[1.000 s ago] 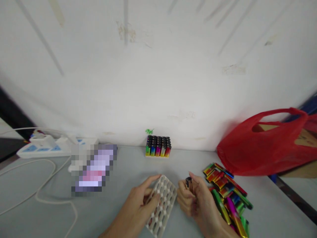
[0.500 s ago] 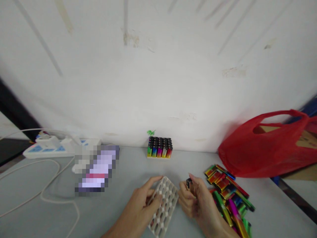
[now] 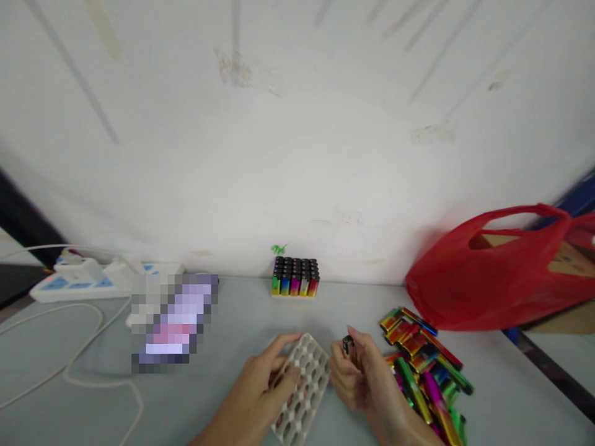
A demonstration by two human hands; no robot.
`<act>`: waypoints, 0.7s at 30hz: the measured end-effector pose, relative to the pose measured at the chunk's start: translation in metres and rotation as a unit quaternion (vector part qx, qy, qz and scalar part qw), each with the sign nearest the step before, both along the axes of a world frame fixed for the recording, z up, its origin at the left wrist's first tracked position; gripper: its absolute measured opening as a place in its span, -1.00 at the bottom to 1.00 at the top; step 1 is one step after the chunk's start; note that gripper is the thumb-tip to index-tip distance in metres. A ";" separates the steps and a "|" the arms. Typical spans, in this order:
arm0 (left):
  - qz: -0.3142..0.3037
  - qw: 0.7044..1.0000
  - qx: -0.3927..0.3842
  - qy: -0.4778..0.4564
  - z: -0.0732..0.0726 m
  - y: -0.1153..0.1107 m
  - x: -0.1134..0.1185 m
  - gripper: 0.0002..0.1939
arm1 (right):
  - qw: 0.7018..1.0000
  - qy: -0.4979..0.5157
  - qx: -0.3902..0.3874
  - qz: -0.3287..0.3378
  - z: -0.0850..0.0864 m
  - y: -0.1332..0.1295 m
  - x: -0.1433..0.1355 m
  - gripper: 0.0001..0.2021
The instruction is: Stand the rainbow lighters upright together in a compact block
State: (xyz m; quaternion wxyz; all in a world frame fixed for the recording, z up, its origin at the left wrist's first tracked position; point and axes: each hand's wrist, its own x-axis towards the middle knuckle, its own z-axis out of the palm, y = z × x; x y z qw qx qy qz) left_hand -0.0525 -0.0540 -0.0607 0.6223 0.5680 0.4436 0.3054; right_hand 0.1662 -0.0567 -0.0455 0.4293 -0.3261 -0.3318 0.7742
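Note:
My left hand (image 3: 264,384) is closed on a pale tray (image 3: 304,387) with rows of oval holes, tilted above the table. Just right of the tray, my right hand (image 3: 357,375) is closed round a lighter (image 3: 348,344); only its black top shows above the fist. A heap of shiny, multicoloured lighter bodies (image 3: 423,359) lies on the table to the right of my right hand, partly behind my wrist. Against the wall stands a filled tray of lighters (image 3: 295,277), upright in rows with black tops and coloured bodies.
A red plastic bag (image 3: 483,272) with cardboard inside stands at the right. On the left lie a phone (image 3: 179,319), blurred out, a white power strip (image 3: 83,282) and loose white cables (image 3: 69,365). The white wall (image 3: 297,155) closes off the grey table (image 3: 223,347) at the back.
The whole view has shifted slightly, so most things appear a little further left. Both hands keep their holds on the tray and the lighter.

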 end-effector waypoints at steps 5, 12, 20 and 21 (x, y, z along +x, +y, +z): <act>-0.006 1.000 0.010 0.019 -0.003 0.001 0.000 -0.44 | 1.000 -0.018 -0.010 -0.004 0.002 -0.003 -0.001 -0.29; -0.012 0.999 0.024 0.031 -0.004 -0.001 -0.001 -0.48 | 1.000 -0.026 -0.015 -0.003 0.005 -0.002 -0.002 -0.28; -0.015 0.999 0.016 0.030 -0.002 0.000 -0.001 -0.45 | 1.000 -0.003 -0.006 0.002 -0.005 -0.001 0.000 -0.30; -0.015 0.999 0.012 0.027 -0.002 0.001 -0.001 -0.44 | 1.000 -0.002 -0.006 0.003 -0.006 -0.001 0.000 -0.30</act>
